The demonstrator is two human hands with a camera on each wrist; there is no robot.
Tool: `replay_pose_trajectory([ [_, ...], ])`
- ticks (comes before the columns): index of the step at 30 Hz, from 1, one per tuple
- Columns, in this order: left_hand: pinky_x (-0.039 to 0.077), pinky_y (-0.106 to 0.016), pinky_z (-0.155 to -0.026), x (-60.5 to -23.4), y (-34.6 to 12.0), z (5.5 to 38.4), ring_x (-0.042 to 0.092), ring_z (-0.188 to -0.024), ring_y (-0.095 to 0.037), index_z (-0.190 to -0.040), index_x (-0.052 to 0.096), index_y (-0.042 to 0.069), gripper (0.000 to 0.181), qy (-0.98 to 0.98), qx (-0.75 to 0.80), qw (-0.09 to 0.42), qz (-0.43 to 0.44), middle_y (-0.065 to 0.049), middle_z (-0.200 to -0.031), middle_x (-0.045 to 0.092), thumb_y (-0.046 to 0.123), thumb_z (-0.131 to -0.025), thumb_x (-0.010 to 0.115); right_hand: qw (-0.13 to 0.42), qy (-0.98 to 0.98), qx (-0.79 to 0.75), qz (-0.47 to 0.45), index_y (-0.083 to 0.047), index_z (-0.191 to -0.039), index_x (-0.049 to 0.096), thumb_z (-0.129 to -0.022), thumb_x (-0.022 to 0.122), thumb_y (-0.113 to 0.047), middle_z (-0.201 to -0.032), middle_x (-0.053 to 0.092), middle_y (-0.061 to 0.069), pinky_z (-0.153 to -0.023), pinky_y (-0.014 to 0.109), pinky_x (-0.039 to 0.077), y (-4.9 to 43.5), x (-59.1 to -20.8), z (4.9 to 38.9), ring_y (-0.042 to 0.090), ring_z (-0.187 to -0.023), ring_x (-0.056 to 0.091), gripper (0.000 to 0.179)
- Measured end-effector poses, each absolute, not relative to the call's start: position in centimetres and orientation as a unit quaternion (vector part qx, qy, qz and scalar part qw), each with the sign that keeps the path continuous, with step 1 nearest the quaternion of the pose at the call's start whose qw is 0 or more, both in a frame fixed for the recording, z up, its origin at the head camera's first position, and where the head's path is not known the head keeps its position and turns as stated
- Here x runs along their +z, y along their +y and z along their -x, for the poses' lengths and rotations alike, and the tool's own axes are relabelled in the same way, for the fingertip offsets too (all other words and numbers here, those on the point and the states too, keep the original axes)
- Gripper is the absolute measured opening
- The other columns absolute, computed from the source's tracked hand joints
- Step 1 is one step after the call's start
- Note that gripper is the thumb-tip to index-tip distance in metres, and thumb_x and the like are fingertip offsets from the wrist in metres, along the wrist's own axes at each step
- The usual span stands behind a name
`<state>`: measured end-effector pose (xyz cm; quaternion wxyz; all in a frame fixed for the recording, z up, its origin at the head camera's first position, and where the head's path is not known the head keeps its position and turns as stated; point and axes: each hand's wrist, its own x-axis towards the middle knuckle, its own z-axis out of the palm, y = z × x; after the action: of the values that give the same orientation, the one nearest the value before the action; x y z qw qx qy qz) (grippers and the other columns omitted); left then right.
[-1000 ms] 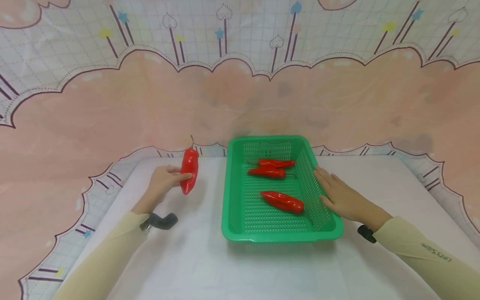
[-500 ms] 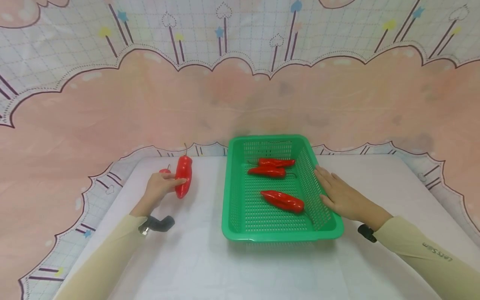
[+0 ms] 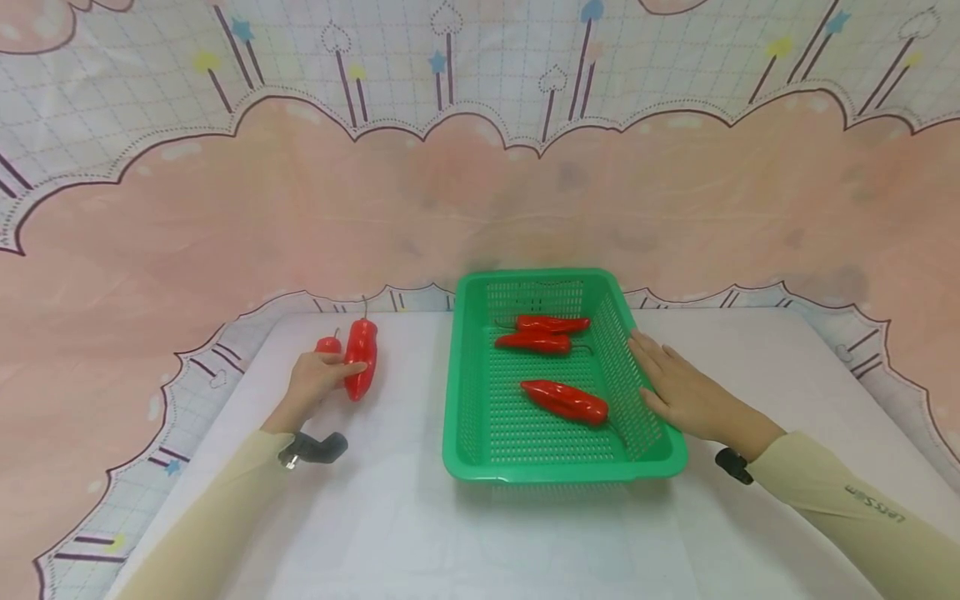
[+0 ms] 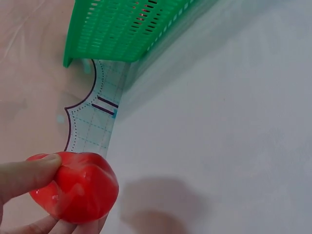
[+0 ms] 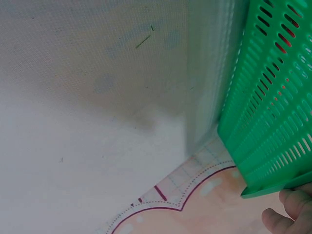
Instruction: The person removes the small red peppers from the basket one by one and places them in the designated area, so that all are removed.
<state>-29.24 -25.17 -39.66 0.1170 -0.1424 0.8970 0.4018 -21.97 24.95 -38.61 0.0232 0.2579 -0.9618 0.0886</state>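
In the head view my left hand [image 3: 313, 382] holds a long red pepper [image 3: 362, 358] with its thin stem pointing up. Thumb and fingers pinch it, and the left wrist view shows the blunt tip of this pepper [image 4: 80, 190] close up. Behind the hand, partly covered by it, lies a second red pepper [image 3: 327, 343]. My right hand [image 3: 678, 392] rests with straight fingers along the right rim of a green plastic basket [image 3: 467, 400]. Inside the basket lie a front pepper [image 3: 564, 402] and two more at the back, a middle pepper [image 3: 534, 342] and a rear pepper [image 3: 551, 325].
All of this stands on a white tabletop [image 3: 375, 517]. A patterned cloth [image 3: 480, 192] with pink clouds hangs behind the table's far edge. The basket's perforated side wall [image 5: 273, 87] fills the right of the right wrist view.
My left hand has moved left and slightly down with the pepper, away from the basket, and the second pepper has come into view behind it. The right hand and basket stay in place.
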Motion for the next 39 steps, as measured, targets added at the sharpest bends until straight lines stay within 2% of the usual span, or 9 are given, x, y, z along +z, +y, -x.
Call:
replay_pose_trajectory([
  [19,0.05,-0.044,-0.094,-40.7,-25.8,29.9,0.038,-0.123,-0.038,-0.143,0.033,-0.002,0.077,0.903,0.387,0.121,0.143,-0.022,-0.137,0.042,0.04,-0.086,0.064,0.029,-0.96,0.092,-0.262,0.007,-0.146,0.016,-0.093,0.043,-0.021,-0.154,0.015,0.025,-0.112,0.059,0.023,24.9,-38.4,22.1,0.043,-0.141,0.02,0.066],
  [30,0.049,-0.044,-0.092,-41.5,-26.1,30.4,0.038,-0.121,-0.038,-0.136,0.042,-0.005,0.067,0.911,0.373,0.121,0.124,-0.022,-0.131,0.048,0.035,-0.087,0.064,0.011,-0.962,0.096,-0.254,0.006,-0.147,0.015,-0.094,0.042,-0.021,-0.155,0.014,0.024,-0.113,0.059,0.02,24.9,-38.1,21.9,0.042,-0.142,0.017,0.065],
  [35,0.05,-0.036,-0.082,-41.9,-26.1,30.4,0.045,-0.111,-0.034,-0.131,0.047,-0.005,0.064,0.913,0.373,0.114,0.121,-0.021,-0.122,0.054,0.036,-0.086,0.066,0.011,-0.962,0.097,-0.254,0.006,-0.147,0.015,-0.094,0.043,-0.02,-0.155,0.014,0.024,-0.113,0.058,0.02,24.9,-38.2,21.9,0.042,-0.142,0.017,0.065],
  [39,0.049,-0.035,-0.082,-42.1,-26.1,30.4,0.047,-0.109,-0.032,-0.131,0.047,-0.005,0.063,0.912,0.373,0.111,0.127,-0.02,-0.121,0.055,0.035,-0.086,0.066,0.012,-0.962,0.095,-0.255,0.007,-0.146,0.015,-0.094,0.043,-0.02,-0.155,0.014,0.025,-0.113,0.058,0.021,24.9,-38.3,21.9,0.042,-0.142,0.017,0.065],
])
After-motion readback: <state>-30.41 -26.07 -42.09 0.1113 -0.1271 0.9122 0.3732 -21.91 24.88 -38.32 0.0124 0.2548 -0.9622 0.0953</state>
